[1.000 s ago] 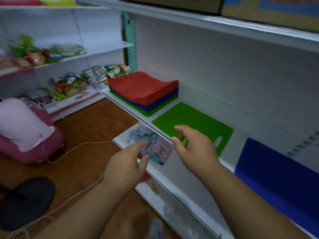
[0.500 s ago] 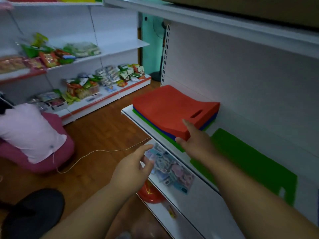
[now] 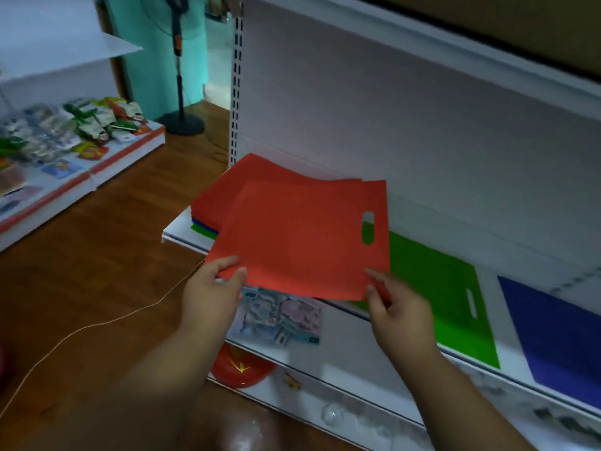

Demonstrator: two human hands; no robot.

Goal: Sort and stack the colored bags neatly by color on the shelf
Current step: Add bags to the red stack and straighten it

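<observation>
Hands, left (image 3: 211, 288) and right (image 3: 396, 307), pinch one red bag (image 3: 299, 242) above the shelf (image 3: 182, 236).

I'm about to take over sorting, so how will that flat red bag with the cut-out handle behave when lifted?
The flat red bag with a cut-out handle probably feels light, since the left hand and right hand pinch only its near edge. It stays nearly flat, so likely semi-stiff, though it may sag if held by one corner.

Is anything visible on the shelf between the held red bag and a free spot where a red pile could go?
Nothing visible blocks it. Both the left hand and right hand pinch the red bag above the shelf. No red-only pile shows; the green bag and blue bag lie flat to the right.
</observation>
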